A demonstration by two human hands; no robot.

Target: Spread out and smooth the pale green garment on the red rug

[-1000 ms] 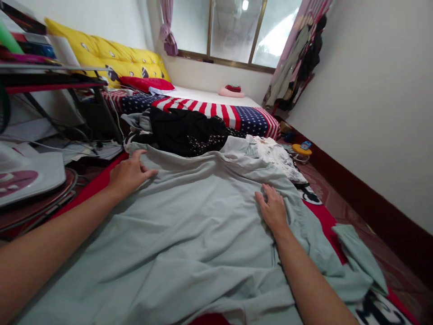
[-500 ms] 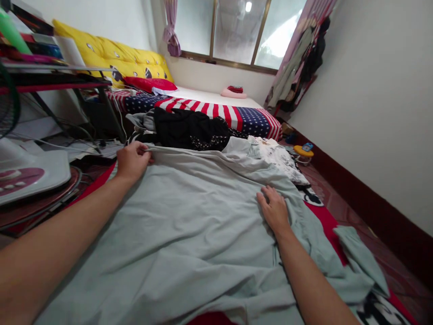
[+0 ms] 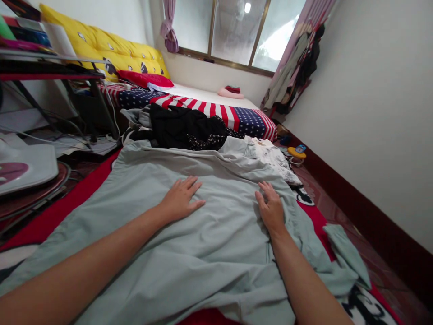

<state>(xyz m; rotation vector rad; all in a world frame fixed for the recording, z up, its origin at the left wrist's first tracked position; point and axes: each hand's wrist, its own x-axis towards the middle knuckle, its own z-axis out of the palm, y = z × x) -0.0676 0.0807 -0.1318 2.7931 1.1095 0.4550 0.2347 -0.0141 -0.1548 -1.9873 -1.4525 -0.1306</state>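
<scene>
A large pale green cloth garment is spread, wrinkled, over a red patterned blanket. Near its middle my left hand lies flat with fingers apart, holding nothing. My right hand rests on the right part of the same garment, its fingers also spread. A sleeve-like end of the cloth reaches out at the right. Beyond the far edge lie black clothes and a white patterned garment.
Behind stands a bed with a stars-and-stripes cover and a red pillow. A desk and a white fan base are at the left. A yellow stool stands by the right wall.
My left hand has let go of the garment's far left edge and moved right and nearer, onto the middle of the cloth. My right hand stays in nearly the same spot on the cloth.
</scene>
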